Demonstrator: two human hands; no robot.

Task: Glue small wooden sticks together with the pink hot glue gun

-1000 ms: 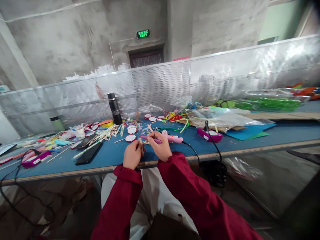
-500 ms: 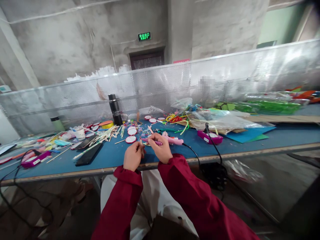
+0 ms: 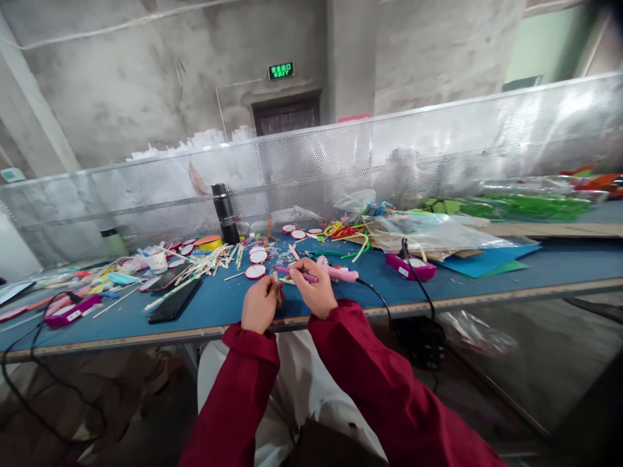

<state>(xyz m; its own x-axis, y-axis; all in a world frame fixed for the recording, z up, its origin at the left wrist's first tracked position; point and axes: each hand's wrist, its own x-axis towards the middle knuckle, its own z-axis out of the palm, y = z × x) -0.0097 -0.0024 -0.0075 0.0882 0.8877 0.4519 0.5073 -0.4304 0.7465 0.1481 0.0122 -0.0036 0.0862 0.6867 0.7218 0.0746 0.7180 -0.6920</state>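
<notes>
Near the table's front edge, my left hand [image 3: 261, 303] is closed in a pinch around a small wooden stick [image 3: 276, 277]. Its fingers hide most of that stick. My right hand [image 3: 315, 287] grips a purple marker pen [image 3: 308, 277], whose tip points left toward the stick; I cannot tell whether they touch. Just beyond the right hand lies a pink glue gun [image 3: 343, 274] with a black cord. Small round white discs with red rims [image 3: 256, 271] lie just past the left hand.
A black phone-like slab [image 3: 174, 301] and a heap of wooden sticks [image 3: 214, 259] lie left. Behind stands a black bottle [image 3: 224, 214]. Purple boxes [image 3: 411, 267] with cords sit at both sides. Plastic bags [image 3: 428, 232] cover the right, before a perforated metal screen [image 3: 311, 168].
</notes>
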